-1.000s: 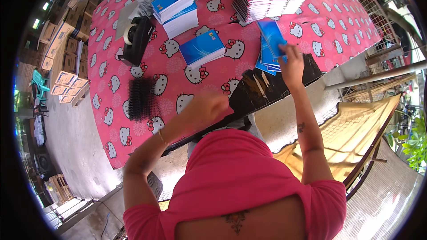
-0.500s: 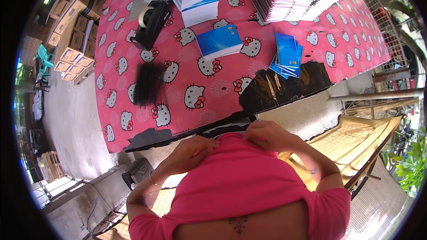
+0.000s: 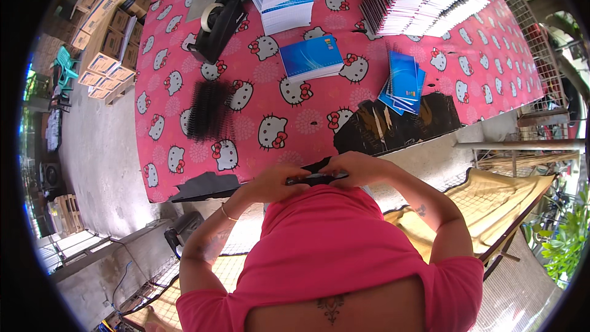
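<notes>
At the table's front edge, close to my waist, my left hand [image 3: 276, 183] and my right hand [image 3: 351, 169] are closed on opposite ends of a dark slim object [image 3: 316, 179]. Its kind I cannot make out. Beyond them on the table are a low stack of blue-covered spiral notebooks [image 3: 311, 57] and a small fanned pile of blue notebooks [image 3: 402, 86]. A bunch of black spiral binding coils [image 3: 210, 110] lies to the left, touched by neither hand.
A pink patterned cloth [image 3: 252, 132] covers the table, with a torn black patch [image 3: 399, 126] at its front edge. Farther back stand a black tape dispenser [image 3: 218, 29], a taller blue notebook stack [image 3: 286, 18] and a large spiral-bound stack [image 3: 424, 3]. Cardboard boxes [image 3: 110, 55] rise at far left.
Both hands have moved forward from the hem of the pink shirt towards the table edge. The dark slim object now shows clearly between them. The view has shifted slightly.
</notes>
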Demonstrator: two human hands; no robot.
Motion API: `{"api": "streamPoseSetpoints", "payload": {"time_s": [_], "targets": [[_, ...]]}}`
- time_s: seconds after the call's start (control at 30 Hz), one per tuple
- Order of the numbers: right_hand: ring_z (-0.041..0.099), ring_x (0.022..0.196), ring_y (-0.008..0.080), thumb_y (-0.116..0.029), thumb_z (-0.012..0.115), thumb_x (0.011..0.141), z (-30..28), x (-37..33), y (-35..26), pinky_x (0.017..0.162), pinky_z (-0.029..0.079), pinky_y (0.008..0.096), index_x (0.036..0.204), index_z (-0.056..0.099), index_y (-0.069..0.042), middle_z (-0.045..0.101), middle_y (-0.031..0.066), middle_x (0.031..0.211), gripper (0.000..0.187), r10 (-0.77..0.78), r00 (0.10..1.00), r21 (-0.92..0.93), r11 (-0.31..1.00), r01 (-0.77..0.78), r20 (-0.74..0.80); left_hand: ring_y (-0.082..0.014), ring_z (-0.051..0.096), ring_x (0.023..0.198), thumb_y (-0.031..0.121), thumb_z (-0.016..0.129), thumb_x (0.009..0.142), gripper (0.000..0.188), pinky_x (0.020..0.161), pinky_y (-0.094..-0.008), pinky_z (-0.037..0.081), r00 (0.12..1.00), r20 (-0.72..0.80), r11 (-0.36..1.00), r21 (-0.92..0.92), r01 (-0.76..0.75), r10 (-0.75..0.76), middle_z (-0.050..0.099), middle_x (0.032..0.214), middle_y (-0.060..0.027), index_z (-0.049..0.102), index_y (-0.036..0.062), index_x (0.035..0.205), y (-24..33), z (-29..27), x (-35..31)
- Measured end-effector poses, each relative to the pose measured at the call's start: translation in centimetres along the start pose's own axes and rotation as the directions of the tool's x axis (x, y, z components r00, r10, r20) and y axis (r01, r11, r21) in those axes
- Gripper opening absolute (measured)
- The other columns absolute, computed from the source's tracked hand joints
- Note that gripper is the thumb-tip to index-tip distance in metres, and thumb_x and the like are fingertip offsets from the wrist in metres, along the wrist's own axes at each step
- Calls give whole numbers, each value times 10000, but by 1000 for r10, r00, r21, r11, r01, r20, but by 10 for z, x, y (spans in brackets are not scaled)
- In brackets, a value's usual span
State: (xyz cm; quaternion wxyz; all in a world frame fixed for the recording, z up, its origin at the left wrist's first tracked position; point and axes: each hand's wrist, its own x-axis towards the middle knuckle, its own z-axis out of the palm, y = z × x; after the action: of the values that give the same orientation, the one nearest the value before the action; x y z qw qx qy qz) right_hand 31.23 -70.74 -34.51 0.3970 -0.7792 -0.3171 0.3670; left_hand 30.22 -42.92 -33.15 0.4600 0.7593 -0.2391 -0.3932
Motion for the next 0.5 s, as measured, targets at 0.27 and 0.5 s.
{"api": "streamPoseSetpoints", "payload": {"time_s": [0.27,0.5], "targets": [[616,829,184,-146,750,782,0,1,-12,739,492,308,1144,691,-56,644,82,895,378,73,994,200,978,-56,-82,-253,604,902,320,723,876,431,798,-350,484,999,44,992,123,-17,12,619,999,-129,659,42,1200,-1,-6,10],[647,885,202,-231,738,817,1,-5,-5,796,516,315,1152,687,-44,676,114,953,387,98,989,309,949,-58,-114,-238,619,944,280,709,888,339,794,-354,487,1000,0,993,117,26,-26,648,1056,-134,678,43,1128,-3,-1,10]]}}
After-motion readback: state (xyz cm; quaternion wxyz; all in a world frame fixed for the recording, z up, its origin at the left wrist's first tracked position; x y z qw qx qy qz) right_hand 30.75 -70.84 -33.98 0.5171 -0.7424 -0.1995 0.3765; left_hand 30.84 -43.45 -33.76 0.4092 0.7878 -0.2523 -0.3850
